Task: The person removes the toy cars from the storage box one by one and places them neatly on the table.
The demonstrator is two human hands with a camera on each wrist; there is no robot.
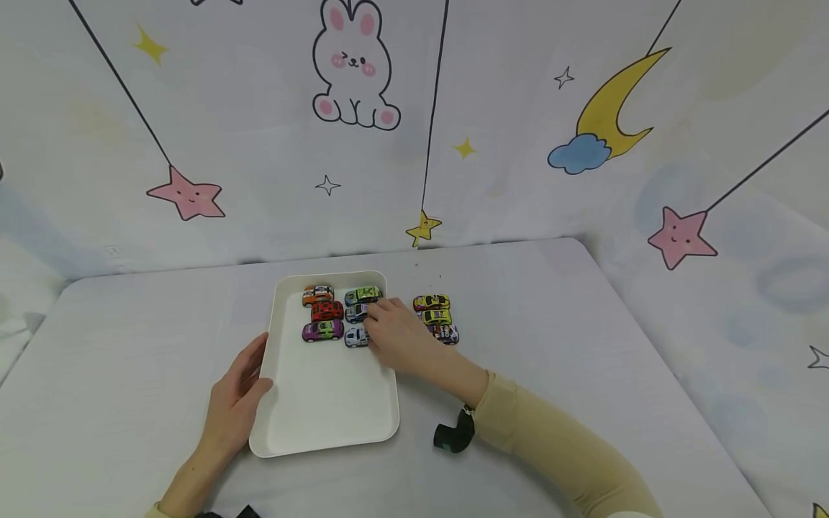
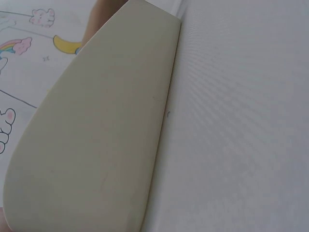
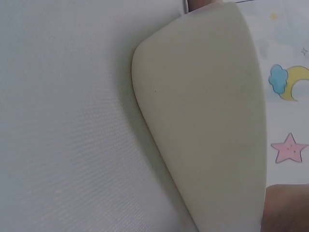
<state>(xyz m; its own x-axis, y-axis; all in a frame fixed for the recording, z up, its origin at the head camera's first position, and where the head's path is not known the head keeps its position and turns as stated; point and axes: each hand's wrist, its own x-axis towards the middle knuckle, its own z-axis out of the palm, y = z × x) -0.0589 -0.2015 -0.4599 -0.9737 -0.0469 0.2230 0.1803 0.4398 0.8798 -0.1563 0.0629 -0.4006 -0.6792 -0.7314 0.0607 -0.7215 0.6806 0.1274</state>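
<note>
My left hand (image 1: pixel 236 403) holds the left side of a white tray (image 1: pixel 324 424), with the thumb at its rim and the fingers along the outside. Over the tray's right side, my right hand (image 1: pixel 404 338) grips a white toy car (image 1: pixel 356 337), its far end hidden behind the fingers. Right above it sit a dark-and-white toy car (image 1: pixel 355 313) and a green one (image 1: pixel 363 295). To their left are an orange car (image 1: pixel 318 295), a red car (image 1: pixel 327 311) and a purple car (image 1: pixel 322 330). Both wrist views show mainly the tray's outer wall (image 2: pixel 96 130).
Right of the tray, two yellow toy cars (image 1: pixel 432 302) and a dark patterned car (image 1: pixel 445 334) lie in a column on the white-covered table (image 1: pixel 550 316). A black wrist device (image 1: pixel 455 434) hangs below the right sleeve. A printed cloth wall (image 1: pixel 259 144) stands behind.
</note>
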